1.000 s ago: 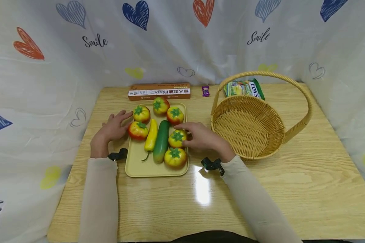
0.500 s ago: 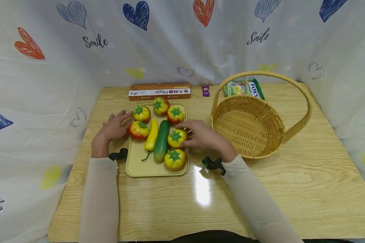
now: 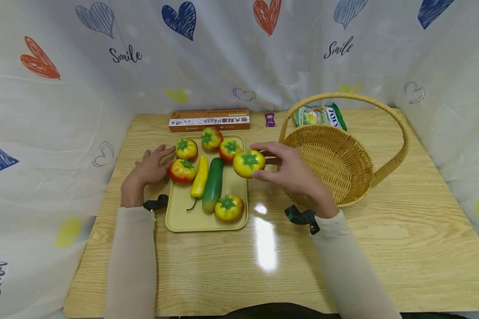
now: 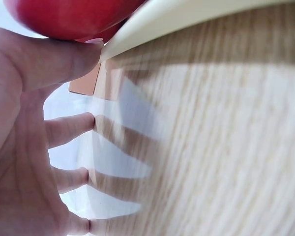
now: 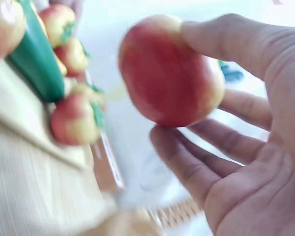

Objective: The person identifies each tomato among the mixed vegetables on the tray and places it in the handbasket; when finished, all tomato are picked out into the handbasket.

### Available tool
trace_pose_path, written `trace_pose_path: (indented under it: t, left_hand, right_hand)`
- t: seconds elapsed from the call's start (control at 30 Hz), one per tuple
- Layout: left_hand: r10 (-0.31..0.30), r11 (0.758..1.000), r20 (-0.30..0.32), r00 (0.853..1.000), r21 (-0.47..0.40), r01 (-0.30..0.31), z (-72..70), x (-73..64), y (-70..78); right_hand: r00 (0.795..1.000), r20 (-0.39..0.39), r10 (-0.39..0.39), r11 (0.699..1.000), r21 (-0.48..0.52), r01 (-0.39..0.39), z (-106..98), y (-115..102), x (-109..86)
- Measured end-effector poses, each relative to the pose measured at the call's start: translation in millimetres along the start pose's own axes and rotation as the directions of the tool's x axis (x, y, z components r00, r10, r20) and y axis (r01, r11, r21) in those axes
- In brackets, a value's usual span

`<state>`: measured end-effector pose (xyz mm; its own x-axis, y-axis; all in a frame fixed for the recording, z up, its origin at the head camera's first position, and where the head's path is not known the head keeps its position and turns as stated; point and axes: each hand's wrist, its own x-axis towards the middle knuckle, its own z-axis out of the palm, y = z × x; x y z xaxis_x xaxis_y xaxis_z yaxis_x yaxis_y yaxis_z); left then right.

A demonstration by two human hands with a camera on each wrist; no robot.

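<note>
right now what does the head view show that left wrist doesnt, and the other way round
Only the head view: the right hand holding a tomato, the handled basket, the cucumber, the yellow pepper, the purple sweet and the green bag.

Only the left wrist view: the palm side of the left hand, with fingertips meeting the tabletop.

Both: the left hand itself, a red-sided tomato by its thumb, the tray and the tabletop; the brown corner in the wrist view is probably the pasta box.
</note>
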<state>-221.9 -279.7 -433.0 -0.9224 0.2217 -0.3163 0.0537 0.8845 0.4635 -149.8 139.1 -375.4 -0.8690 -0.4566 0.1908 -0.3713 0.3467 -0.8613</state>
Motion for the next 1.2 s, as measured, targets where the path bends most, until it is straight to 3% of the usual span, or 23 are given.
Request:
trace_pose_path:
  t: [0.2,0.3,0.4,0.57,0.83,1.03,1.2]
  left_hand:
    - [0.011,1.000,-0.009,1.000,-0.006,-0.011,0.7,1.5,0.3]
    - [0.013,1.000,-0.011,1.000,-0.003,-0.013,0.3,1.1,0.5]
    - [0.014,1.000,-0.009,1.000,-0.005,-0.014,-0.5,0.6,1.1]
    - [0.016,1.000,-0.006,1.000,-0.008,-0.016,-0.7,-0.3,1.6]
    - [0.001,1.000,-0.009,1.000,-0.008,-0.001,0.9,-0.4,0.6]
    - [0.001,1.000,-0.011,1.000,-0.015,-0.002,1.3,-0.6,0.4]
    - [0.005,1.000,-0.016,1.000,-0.009,-0.005,1.2,-0.2,-0.4]
  right_hand:
    - [0.981,-0.189,0.052,0.998,-0.012,-0.055,-33,-5,-30.0]
    - [0.967,-0.241,0.086,0.996,-0.011,-0.092,-46,-3,-42.2]
    - [0.955,-0.268,0.126,0.990,-0.026,-0.138,-55,13,-50.5]
    - [0.946,-0.259,0.196,0.964,-0.125,-0.234,-57,31,-54.1]
    - [0.933,-0.234,0.273,0.889,-0.308,-0.338,-49,42,-47.3]
    - [0.931,-0.233,0.280,0.864,-0.362,-0.350,-48,49,-45.2]
    - [0.932,-0.231,0.278,0.869,-0.352,-0.347,-50,48,-48.3]
